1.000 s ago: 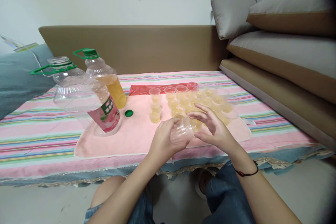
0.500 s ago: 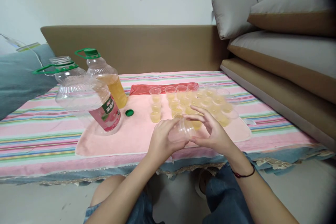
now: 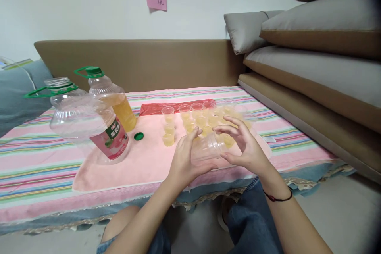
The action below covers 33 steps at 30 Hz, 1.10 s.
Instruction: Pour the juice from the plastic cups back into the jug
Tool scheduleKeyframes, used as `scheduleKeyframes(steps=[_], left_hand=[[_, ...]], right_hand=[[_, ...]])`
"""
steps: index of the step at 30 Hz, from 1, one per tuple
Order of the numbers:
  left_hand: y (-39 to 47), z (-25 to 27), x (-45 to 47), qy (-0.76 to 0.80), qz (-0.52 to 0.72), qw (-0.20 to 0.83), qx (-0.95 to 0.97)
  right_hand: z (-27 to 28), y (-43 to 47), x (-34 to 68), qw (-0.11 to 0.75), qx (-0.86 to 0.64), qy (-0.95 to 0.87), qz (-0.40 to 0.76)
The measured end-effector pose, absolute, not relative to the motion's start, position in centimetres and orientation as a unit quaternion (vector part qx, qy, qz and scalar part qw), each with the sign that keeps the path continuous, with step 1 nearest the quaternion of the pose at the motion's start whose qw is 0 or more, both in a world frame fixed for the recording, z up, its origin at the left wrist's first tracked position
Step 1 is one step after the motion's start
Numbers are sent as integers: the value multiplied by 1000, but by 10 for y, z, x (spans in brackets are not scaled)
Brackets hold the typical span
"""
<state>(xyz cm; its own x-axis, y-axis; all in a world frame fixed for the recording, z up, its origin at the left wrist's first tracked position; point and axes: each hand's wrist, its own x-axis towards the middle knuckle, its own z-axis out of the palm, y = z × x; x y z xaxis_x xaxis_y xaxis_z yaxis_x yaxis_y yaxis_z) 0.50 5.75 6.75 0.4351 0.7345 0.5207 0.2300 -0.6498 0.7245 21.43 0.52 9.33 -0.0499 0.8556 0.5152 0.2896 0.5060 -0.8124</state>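
Clear plastic cups (image 3: pixel 206 147), seemingly nested, lie sideways between my two hands, above the pink mat (image 3: pixel 125 176). My right hand (image 3: pixel 245 147) curves thumb and fingers around the rim end. At the base end, my left hand (image 3: pixel 185 160) has its thumb raised and its fingers stretched out beneath the cups; whether the palm touches them is hard to tell. Behind the hands stand rows of plastic cups holding yellow drink (image 3: pixel 190 121), partly hidden by the hands. A separate column of such cups (image 3: pixel 168 139) stands to their left.
On the left stand an uncapped, labelled bottle (image 3: pixel 110 139) and a capped bottle of yellow drink (image 3: pixel 126 113). A green cap (image 3: pixel 138 136) lies on the mat. Red plastic (image 3: pixel 151 109) lies behind the cups. Stacked cushions (image 3: pixel 312 63) rise at the right.
My left hand has loosened, its thumb lifting and fingers straightening away from the cups. The right hand stays at the rim. The view has tilted up and turned slightly right.
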Motion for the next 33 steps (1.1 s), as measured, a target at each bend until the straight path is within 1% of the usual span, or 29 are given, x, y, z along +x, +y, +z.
scheduleKeyframes(steps=[5,7,10,11,12,13,14,17,19,23,27,33], left_hand=[[58,71,14,314,392,314,805],[59,73,15,319,392,361,783],[62,77,12,327,440,459,699],[64,78,9,330,459,486,667],[67,79,5,335,476,506,637],[70,79,0,342,492,518,610],[72,80,-5,352,506,525,587],[81,78,-22,386,533,529,535],[85,76,-32,402,542,523,521],[87,74,-42,406,538,513,532],[85,74,-45,399,519,555,514],[83,75,-46,396,508,562,519]], right_hand=[[91,6,213,557,-420,-661,276],[88,11,220,597,-437,-618,264],[74,23,253,711,-503,-465,162],[66,26,270,737,-530,-406,108],[57,28,288,743,-560,-360,68],[47,30,305,736,-592,-323,56],[36,30,321,710,-627,-310,79],[7,29,351,610,-684,-332,223],[-6,32,356,577,-680,-351,285],[-18,44,347,581,-657,-369,308],[-20,55,339,612,-620,-375,317],[-18,55,338,641,-620,-350,286]])
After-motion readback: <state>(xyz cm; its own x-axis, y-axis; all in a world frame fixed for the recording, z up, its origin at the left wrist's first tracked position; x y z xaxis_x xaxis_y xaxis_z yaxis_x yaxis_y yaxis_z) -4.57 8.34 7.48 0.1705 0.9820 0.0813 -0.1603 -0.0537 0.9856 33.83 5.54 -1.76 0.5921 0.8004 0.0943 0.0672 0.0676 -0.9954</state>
